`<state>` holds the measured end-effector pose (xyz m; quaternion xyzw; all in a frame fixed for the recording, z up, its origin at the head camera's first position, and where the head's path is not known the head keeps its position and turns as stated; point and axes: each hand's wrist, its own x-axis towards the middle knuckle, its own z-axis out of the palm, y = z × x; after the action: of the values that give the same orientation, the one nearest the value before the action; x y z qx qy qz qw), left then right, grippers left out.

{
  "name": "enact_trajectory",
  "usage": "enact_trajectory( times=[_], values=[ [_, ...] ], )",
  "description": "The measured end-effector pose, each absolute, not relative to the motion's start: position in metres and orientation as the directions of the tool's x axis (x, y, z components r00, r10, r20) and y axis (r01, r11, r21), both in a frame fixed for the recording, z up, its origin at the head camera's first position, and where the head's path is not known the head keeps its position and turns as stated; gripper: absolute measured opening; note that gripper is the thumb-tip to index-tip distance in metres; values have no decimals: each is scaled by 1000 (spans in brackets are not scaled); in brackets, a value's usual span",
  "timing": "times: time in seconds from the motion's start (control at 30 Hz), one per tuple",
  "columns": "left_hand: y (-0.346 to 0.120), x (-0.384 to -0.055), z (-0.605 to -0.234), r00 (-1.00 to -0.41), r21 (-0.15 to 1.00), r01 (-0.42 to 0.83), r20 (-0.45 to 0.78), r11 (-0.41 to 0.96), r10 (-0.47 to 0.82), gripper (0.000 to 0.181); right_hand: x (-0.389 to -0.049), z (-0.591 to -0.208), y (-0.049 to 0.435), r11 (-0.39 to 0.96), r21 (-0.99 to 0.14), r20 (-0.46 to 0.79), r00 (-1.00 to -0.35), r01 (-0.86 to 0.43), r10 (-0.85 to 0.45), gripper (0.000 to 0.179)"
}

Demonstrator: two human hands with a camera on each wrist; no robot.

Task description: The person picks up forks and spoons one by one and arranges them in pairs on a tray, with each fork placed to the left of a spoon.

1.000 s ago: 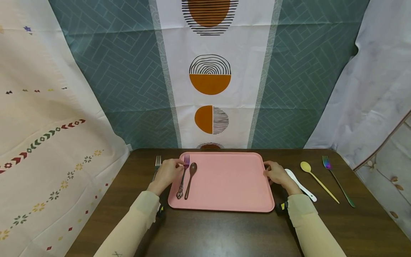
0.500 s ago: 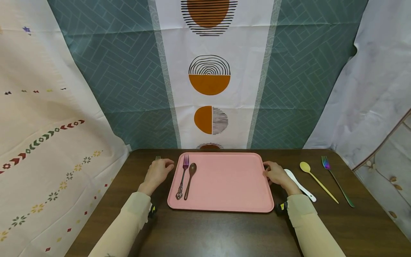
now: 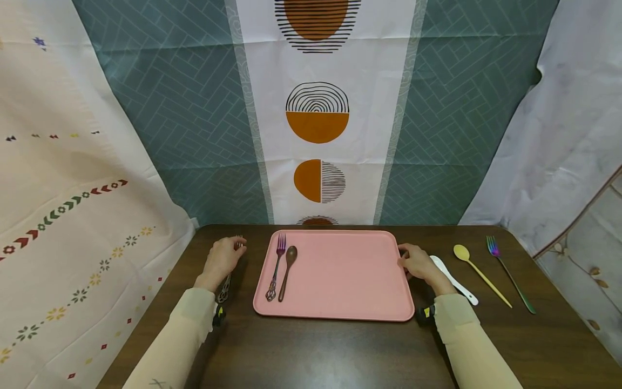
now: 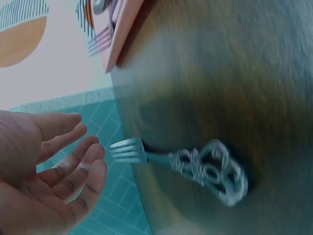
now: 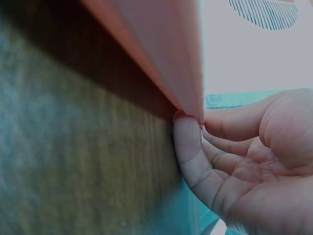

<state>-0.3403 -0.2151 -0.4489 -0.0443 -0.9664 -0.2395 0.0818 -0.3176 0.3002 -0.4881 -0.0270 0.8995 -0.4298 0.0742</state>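
My left hand (image 3: 221, 262) hovers over a silver fork (image 4: 159, 157) with an ornate openwork handle, which lies on the table left of the tray. In the left wrist view its fingers are loosely bent, apart from the fork, with nothing between them. My right hand (image 3: 420, 265) pinches the right edge of a pink tray (image 3: 350, 275); the right wrist view shows thumb and fingers on its rim. On the tray's left side lie a purple-tined fork (image 3: 281, 246) with an ornate handle and a dark brown spoon (image 3: 291, 255), side by side.
Right of my right hand lie a white spoon (image 3: 454, 281), partly hidden by the hand, a yellow spoon (image 3: 462, 252) and a rainbow-coloured fork (image 3: 493, 247). The brown table (image 3: 330, 351) meets a patterned curtain (image 3: 209, 135) at the back.
My left hand has moved left, from the tray's left edge to above the silver fork. The right hand and tray hold still.
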Motion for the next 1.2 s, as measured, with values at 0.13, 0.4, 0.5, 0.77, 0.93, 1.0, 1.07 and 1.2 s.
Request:
enact_trajectory(
  times=[0.13, 0.4, 0.5, 0.77, 0.93, 1.0, 1.07, 1.2],
  values=[
    [-223, -340, -447, -986, 453, 107, 163, 885, 36, 31, -318, -488, 300, 632, -775, -112, -988, 17, -110, 54],
    [-228, -339, -452, -994, 439, 70, 109, 896, 25, 32, -318, -489, 301, 621, -783, -111, -987, 17, -114, 54],
    [-229, -340, -455, -995, 424, 77, 93, 903, 41, 31, -318, -489, 301, 620, -785, -108, -988, 17, -110, 53],
    [-231, -339, -461, -996, 393, 84, 49, 916, 71, 35, -317, -488, 300, 619, -785, -98, -988, 4, -119, 53],
    [-232, -340, -464, -997, 386, 77, 45, 919, 65, 36, -318, -487, 300, 618, -786, -100, -988, 4, -121, 53],
    [-232, -340, -464, -997, 375, 80, 44, 923, 69, 37, -318, -488, 301, 617, -787, -101, -988, 5, -121, 53],
    [-232, -341, -464, -996, 364, 87, 45, 927, 75, 37, -318, -489, 301, 618, -786, -101, -988, 5, -120, 53],
    [-231, -340, -464, -996, 351, 93, 45, 932, 82, 36, -318, -489, 301, 618, -786, -103, -987, 6, -120, 54]
  ],
)
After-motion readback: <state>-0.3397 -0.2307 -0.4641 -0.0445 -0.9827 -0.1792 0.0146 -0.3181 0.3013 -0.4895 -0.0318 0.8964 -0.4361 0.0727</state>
